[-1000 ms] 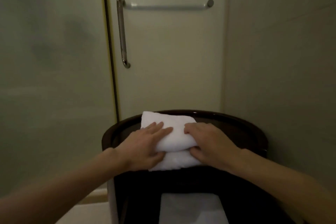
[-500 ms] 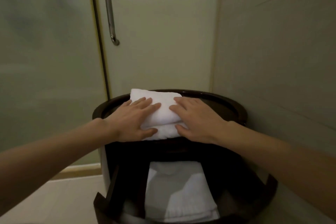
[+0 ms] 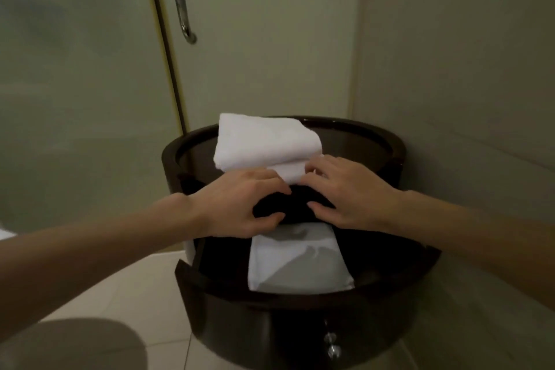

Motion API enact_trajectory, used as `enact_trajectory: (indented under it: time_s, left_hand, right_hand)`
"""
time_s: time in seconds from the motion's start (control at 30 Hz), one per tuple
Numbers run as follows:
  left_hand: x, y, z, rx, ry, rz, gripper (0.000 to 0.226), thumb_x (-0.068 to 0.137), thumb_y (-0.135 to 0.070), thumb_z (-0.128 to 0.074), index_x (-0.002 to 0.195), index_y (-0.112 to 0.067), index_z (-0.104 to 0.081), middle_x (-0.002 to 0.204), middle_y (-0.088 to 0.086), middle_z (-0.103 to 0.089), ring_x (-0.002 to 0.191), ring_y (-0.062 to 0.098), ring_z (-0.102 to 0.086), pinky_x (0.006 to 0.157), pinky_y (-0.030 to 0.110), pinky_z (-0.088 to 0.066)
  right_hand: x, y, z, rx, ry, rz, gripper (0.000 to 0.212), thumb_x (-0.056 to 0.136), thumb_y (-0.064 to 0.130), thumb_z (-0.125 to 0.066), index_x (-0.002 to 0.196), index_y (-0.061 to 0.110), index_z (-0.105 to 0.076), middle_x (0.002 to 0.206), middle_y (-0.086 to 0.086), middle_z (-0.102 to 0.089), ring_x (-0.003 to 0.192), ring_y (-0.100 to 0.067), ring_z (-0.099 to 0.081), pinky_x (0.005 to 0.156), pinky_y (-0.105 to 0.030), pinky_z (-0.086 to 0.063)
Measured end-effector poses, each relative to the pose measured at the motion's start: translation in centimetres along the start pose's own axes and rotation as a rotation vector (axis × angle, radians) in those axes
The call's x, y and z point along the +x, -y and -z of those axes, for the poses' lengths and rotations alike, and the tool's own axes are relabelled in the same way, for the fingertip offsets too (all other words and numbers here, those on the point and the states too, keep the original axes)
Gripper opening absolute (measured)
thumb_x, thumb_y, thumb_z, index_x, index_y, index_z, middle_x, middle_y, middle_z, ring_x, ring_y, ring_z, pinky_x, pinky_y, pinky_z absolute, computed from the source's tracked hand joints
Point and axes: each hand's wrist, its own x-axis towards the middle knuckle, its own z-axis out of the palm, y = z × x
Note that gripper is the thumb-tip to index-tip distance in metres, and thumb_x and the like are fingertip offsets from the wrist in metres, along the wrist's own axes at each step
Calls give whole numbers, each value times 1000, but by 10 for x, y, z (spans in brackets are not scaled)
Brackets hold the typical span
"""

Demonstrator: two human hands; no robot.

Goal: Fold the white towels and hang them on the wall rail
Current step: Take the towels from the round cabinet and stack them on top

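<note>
Folded white towel lies atop round dark cabinet.

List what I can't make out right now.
Head view:
Wall rail: cut off past the top edge; only the lower end of the door handle shows.
Grip on the folded towel: curled fingers of left hand and right hand hide the contact.
Drawer towel: far end behind both hands.

My left hand and right hand cover the near edge of the folded towel at the front rim of the stand. I cannot tell whether my fingers pinch it. The far end of the towel in the drawer lies hidden beneath my hands. The door handle runs off the top edge. A blurred grey shape fills the bottom-left corner.
</note>
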Motion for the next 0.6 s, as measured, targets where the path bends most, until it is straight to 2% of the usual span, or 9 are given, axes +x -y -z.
enact_trajectory:
  time_s: [0.1, 0.2, 0.27, 0.43, 0.6]
  left_hand:
    - [-5, -2, -17, -5, 99, -3, 43, 83, -43, -57, 120, -22, -60, 112, -4, -62, 101, 9, -57, 88, 22, -48]
    - [-4, -3, -31, 27, 254, 50, 53, 85, -49, -56, 132, -24, -50, 127, -5, -53, 114, 11, -51, 97, 31, -45]
    - [-1, -5, -37, 39, 342, 76, 59, 86, -52, -55, 137, -25, -43, 134, -6, -48, 119, 11, -46, 101, 32, -42]
    - [1, -3, -49, -1, 478, 123, 68, 82, -60, -56, 140, -30, -36, 136, -6, -45, 121, 12, -44, 101, 35, -43]
    - [-1, 0, -65, -24, 601, 179, 77, 76, -64, -61, 142, -36, -32, 144, -8, -36, 129, 14, -38, 108, 36, -37]
  right_hand:
    - [-13, 4, -7, 11, 68, 14, 39, 84, 36, -61, 116, 14, -59, 109, -8, -56, 88, -22, -58, 70, -33, -52]
    - [-19, 7, -12, 20, 137, 17, 42, 86, 39, -60, 121, 15, -57, 115, -6, -54, 93, -20, -57, 72, -33, -52]
    - [-21, 7, -15, 24, 180, 25, 45, 89, 41, -57, 127, 17, -53, 121, -5, -51, 99, -19, -55, 76, -33, -52]
    - [-21, 8, -22, 29, 360, 16, 53, 90, 49, -54, 135, 24, -43, 127, 0, -46, 105, -17, -51, 83, -36, -50]
    - [-21, 9, -35, 60, 588, 1, 57, 87, 54, -57, 136, 28, -44, 123, 2, -53, 108, -19, -53, 85, -34, -47]
